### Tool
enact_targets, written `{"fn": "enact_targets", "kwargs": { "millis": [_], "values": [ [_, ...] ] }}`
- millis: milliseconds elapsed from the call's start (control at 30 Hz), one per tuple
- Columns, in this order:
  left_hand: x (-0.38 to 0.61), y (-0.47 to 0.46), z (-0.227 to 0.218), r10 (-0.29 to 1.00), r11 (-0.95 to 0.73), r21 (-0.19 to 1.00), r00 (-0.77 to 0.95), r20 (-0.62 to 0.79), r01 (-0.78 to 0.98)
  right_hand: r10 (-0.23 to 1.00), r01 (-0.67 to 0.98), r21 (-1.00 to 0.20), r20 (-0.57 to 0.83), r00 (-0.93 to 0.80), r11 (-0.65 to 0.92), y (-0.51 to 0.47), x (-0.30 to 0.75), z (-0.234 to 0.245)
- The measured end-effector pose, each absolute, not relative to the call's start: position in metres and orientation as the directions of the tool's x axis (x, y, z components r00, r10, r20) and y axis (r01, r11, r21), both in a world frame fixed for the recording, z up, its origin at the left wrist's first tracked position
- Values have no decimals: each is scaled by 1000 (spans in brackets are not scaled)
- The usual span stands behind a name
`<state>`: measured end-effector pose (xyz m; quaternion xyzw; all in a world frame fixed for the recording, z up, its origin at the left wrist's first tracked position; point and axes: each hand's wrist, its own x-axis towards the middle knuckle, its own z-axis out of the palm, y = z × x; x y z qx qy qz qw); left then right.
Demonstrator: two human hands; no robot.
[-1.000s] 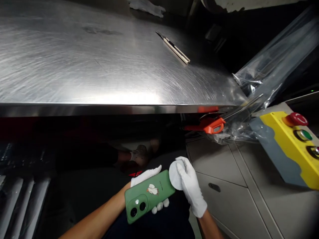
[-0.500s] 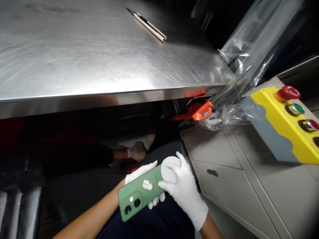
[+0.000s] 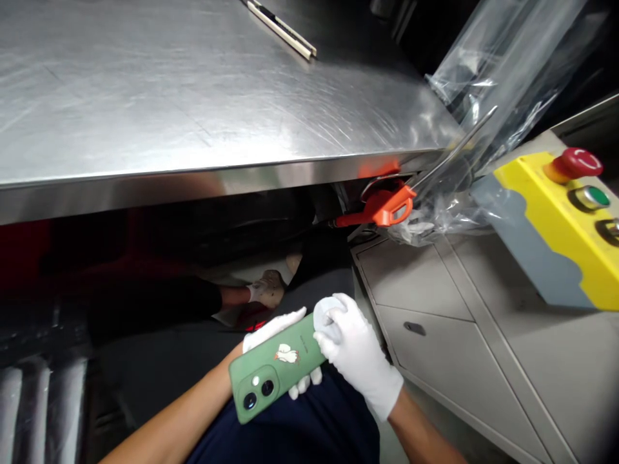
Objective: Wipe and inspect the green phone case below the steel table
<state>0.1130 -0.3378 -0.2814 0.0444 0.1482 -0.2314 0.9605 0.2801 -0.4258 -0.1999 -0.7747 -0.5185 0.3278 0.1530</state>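
My left hand, in a white glove, is wrapped around a phone in a green case from beneath. Two camera lenses and a small white bird drawing show on the phone's back. My right hand, gloved in white too, pinches a round white disc at the phone's far right end. The disc overlaps that end of the case; whether it is stuck to it or only held against it, I cannot tell. Right fingers hide part of the disc.
A steel table spans the top, with thin pale sticks on it. An orange air gun hangs at its edge. Right stand a yellow button box, clear plastic film and a grey cabinet.
The right fingers have drawn closer together on the disc and now cover more of it. The table and the sticks have shifted up in view, and the phone has barely moved.
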Motion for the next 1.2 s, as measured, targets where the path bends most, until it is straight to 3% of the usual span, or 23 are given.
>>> {"fn": "enact_targets", "kwargs": {
  "millis": [500, 767, 1067, 1200],
  "values": [
    [112, -334, -275, -403, 898, 61, 870, -285, 436, 903, 597, -679, -341, 260, -428, -430, 283, -189],
    [120, -335, -257, -425, 892, 31, 860, -281, 451, 894, 670, -605, -390, 222, -430, -436, 281, -172],
    [119, -338, -262, -306, 945, -7, 877, -370, 327, 930, 771, -533, -296, 217, -350, -433, 260, -194],
    [111, -341, -263, -134, 984, 51, 888, -440, 173, 961, 804, -538, -236, 144, -252, -431, 247, -196]
  ]
}}
